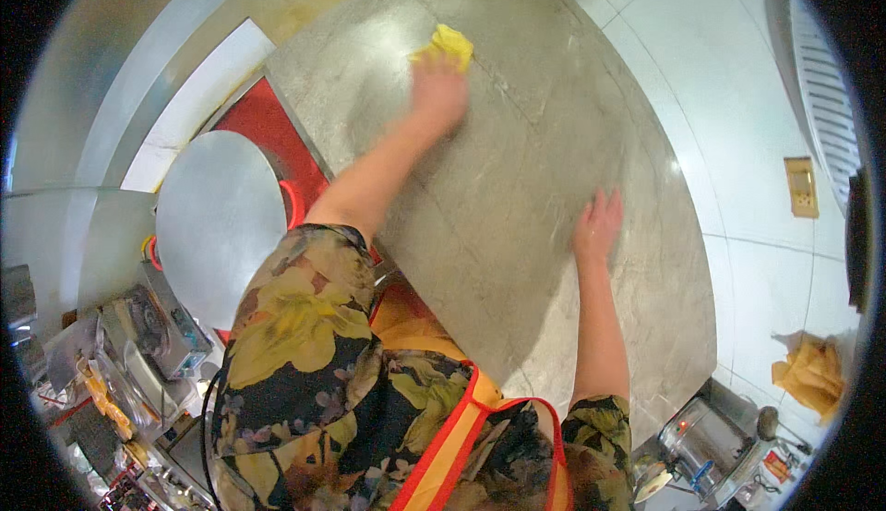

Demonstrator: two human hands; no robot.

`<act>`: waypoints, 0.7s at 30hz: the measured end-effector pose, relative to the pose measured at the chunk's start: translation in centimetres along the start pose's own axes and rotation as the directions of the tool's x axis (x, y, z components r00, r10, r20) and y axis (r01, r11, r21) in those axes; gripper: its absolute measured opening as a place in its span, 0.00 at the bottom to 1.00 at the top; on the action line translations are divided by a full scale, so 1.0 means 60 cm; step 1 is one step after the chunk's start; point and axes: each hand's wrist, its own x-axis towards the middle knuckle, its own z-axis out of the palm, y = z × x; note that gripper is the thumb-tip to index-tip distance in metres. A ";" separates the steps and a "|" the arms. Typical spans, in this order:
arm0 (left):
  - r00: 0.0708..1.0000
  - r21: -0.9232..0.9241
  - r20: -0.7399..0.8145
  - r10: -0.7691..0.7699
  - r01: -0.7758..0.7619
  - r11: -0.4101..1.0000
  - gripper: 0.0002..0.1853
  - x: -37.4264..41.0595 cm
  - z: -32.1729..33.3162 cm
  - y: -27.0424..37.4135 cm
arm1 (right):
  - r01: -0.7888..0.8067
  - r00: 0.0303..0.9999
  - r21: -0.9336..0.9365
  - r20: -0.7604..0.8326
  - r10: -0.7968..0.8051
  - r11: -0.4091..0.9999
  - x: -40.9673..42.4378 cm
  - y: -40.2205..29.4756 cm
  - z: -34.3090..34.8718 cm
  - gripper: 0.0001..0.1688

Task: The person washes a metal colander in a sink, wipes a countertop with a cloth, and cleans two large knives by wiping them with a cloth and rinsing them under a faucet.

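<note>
My left hand (440, 92) is on a crumpled yellow cloth (453, 43), pressing it against the grey, marble-patterned countertop (484, 185). The hand is blurred, and its fingers partly cover the cloth. Farther right, my right hand (599, 227) rests palm down on the same countertop. Its fingers are stretched out and hold nothing. Both forearms come out of dark floral sleeves, and an orange apron with red edging (443, 462) hangs at my front.
A round pale grey disc (221, 227) stands left, beside a red surface (259, 123). White tiles (692, 95) border the counter, with a socket plate (801, 187) and an orange cloth (806, 376). A metal pot (706, 435) is lower right; cluttered kitchenware (138, 379) lies lower left.
</note>
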 end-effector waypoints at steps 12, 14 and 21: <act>0.886 -0.519 -0.078 0.456 -0.427 0.740 0.17 0.208 0.087 0.287 | 0.022 0.999 -0.003 0.032 -0.022 1.000 0.142 -0.048 0.055 0.29; 0.961 -0.307 -0.091 0.262 -0.277 0.911 0.18 0.317 0.130 0.252 | 0.014 0.999 -0.056 0.036 -0.012 0.998 0.144 -0.053 0.053 0.30; 0.993 -0.209 -0.026 -0.117 0.109 0.972 0.30 0.565 0.203 0.067 | 0.009 0.997 -0.123 0.075 0.001 0.992 0.148 -0.055 0.055 0.29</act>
